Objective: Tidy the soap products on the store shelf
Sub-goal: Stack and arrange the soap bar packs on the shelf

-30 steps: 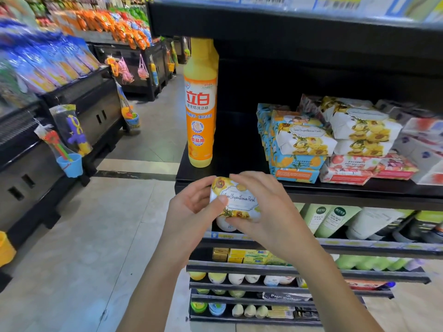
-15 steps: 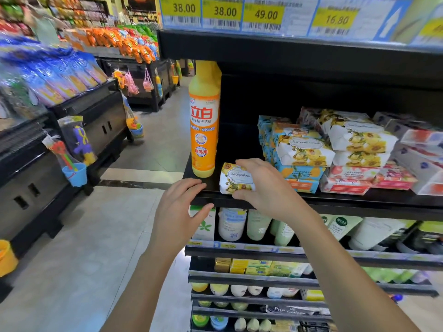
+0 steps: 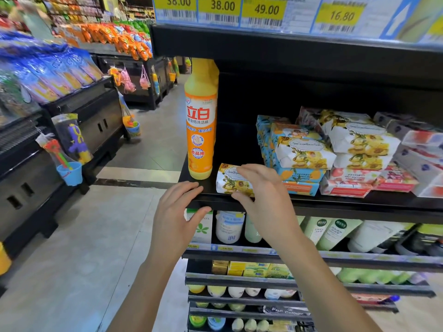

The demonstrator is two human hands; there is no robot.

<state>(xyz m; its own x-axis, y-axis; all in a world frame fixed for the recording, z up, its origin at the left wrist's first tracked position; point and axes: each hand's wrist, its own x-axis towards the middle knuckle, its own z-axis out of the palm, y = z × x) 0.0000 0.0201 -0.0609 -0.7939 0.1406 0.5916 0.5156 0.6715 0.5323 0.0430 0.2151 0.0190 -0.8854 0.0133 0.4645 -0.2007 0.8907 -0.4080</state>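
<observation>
Head cam, only view.

Soap (image 3: 229, 182): one wrapped bar, white paper w/ yellow flowers. Lies flat on shelf (image 3: 359, 207) near the front lip. Just R of bottle (image 3: 200, 130), small gap between them. Just L of blue stack (image 3: 297, 174); contact w/ stack cannot be told, hand covers that end.

R hand (image 3: 263, 197): fingers arched over the bar, slightly apart, tips on its top face. Thumb at the bar's lower front edge. So bar is pinched btwn fingers and thumb, underside on the shelf board.

L hand (image 3: 177, 214): fingers straight, close together, tips resting on the shelf's front-L corner, below the bottle. Thumb apart from fingers, under the lip, in front of box (image 3: 201, 227) one level down. Holds nothing.

Bottle: orange/yellow, upright at L end of shelf, red characters on label.

Other stock, same shelf:
- blue stack, several packs high, one flower pack (image 3: 303, 152) tilted on top
- white packs (image 3: 362, 146) w/ yellow flowers, stacked, R of blue stack
- red packs (image 3: 347, 185) flat under the white ones
- grey packs (image 3: 422, 152) far R, blurred

Price tags (image 3: 223, 8) on the shelf edge above: 38.00, 38.00, 49.00, 16.80.

Level below: jar (image 3: 229, 227), green tubes (image 3: 332, 233). Further levels down: small bottles, labels too small to read.

L side of frame: aisle floor (image 3: 79, 259), black racks w/ hanging toys (image 3: 69, 149), snack bags (image 3: 119, 37) behind.
</observation>
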